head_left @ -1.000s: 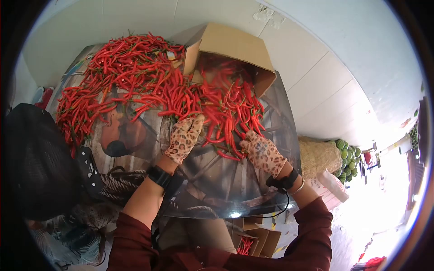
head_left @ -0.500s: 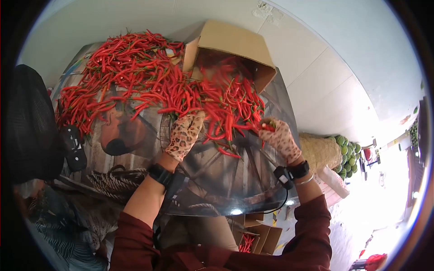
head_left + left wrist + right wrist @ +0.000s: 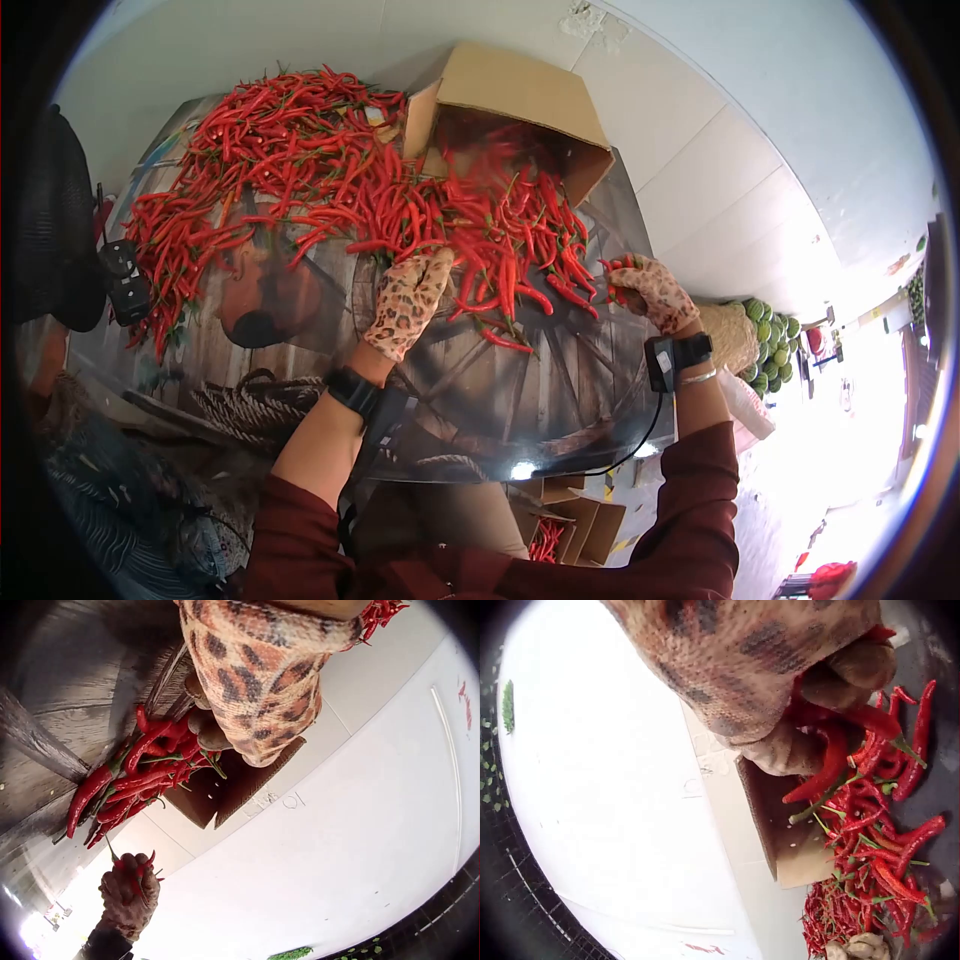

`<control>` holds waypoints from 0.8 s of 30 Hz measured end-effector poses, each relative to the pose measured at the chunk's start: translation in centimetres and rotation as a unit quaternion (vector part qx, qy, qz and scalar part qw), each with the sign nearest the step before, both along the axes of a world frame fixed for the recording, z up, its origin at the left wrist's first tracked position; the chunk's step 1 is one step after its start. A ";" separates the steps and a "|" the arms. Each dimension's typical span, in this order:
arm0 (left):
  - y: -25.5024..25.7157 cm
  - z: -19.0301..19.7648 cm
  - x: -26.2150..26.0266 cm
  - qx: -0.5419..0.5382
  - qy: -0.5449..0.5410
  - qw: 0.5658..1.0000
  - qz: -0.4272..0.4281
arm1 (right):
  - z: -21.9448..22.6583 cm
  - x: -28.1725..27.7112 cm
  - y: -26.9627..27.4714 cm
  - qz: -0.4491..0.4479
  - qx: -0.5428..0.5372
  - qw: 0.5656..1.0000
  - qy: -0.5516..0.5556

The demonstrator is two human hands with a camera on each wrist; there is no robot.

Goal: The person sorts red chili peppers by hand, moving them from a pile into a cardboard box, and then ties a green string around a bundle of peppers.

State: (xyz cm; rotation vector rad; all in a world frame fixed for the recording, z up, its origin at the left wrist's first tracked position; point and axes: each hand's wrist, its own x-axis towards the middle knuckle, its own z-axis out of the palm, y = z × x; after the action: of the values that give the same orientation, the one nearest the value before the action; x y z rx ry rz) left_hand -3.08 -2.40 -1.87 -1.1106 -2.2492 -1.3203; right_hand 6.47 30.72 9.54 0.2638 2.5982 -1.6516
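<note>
Red chili peppers (image 3: 370,190) with green stems lie heaped across the table. My right hand (image 3: 655,292), in a leopard-print glove, is raised at the table's right edge. It grips several chilies (image 3: 825,765), which stick out between its curled fingers in the right wrist view. My left hand (image 3: 410,300), gloved alike, rests at the near edge of the heap with its fingers together and pointing away from me. Its darkened fingertips (image 3: 210,731) overlap the chilies (image 3: 142,784) in the left wrist view, and none shows in its grasp.
A cardboard box (image 3: 520,85) lies on its side at the back, chilies spilling from its mouth. Below the near table edge, another carton (image 3: 600,530) stands by chilies. A dark-clothed person (image 3: 130,500) is at the left. Watermelons (image 3: 765,345) and a woven sack (image 3: 730,340) stand at the right.
My right hand has lifted chilies from the near edge of the heap and moved right with them. My left hand has stayed in place. The person at the left has shifted.
</note>
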 end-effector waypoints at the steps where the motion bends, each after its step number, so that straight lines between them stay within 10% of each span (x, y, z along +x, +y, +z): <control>1: 0.0 -0.1 0.1 0.000 -0.002 1.000 -0.003 | 0.1 -0.4 0.1 -0.003 0.000 1.000 -0.002; 3: 0.0 -0.1 0.2 -0.010 0.226 0.970 0.091 | 0.1 -1.5 -0.5 -0.040 0.038 0.995 -0.088; 7: -0.2 0.9 0.1 -0.058 0.044 0.997 0.013 | -2.3 -3.4 -1.4 -0.011 0.038 0.999 -0.027; 10: 0.0 -0.3 -0.2 -0.075 0.062 0.994 0.044 | -3.9 -3.5 -1.6 0.009 0.012 1.000 0.012; 12: 0.0 -0.3 -0.2 -0.036 0.034 0.999 0.020 | -3.6 -2.9 -2.3 0.010 0.298 0.950 0.093; 24: 0.2 -0.5 -0.3 -0.037 -0.006 0.999 0.019 | -4.4 -0.4 -4.4 0.031 0.351 0.933 0.075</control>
State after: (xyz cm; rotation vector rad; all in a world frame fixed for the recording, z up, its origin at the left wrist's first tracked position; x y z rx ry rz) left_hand -3.39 -2.23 -2.40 -1.0824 -2.3318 -1.2420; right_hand 6.10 26.37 5.14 0.0727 3.1739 -0.6789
